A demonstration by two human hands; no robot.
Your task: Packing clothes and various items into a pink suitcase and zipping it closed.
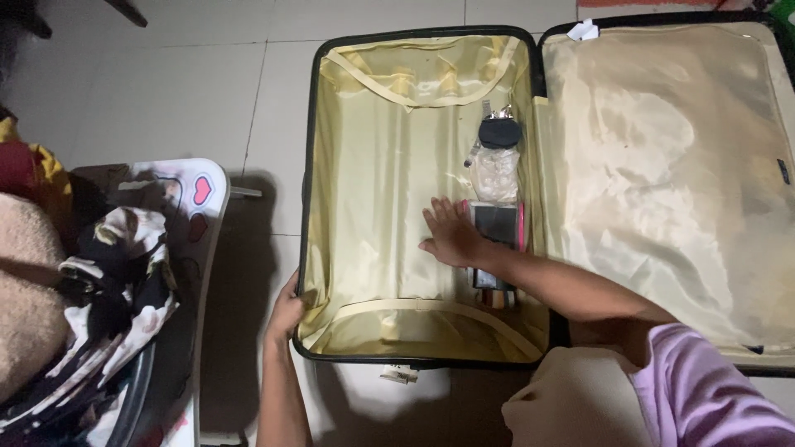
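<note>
Pressing right hand flat on suitcase glossy satin lining.

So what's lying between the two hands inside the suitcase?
Nothing: in the head view, only bare yellow lining lies between the left hand on the suitcase rim and the right hand.

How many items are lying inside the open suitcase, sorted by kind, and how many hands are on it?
Clear plastic bag with a dark round thing on top: 1
Dark flat pouch with pink edge: 1
Dark item with striped end, partly under the arm: 1
Hands: 2, the right hand flat on the lining, the left hand on the suitcase rim
Total: 3 items, 2 hands
</note>
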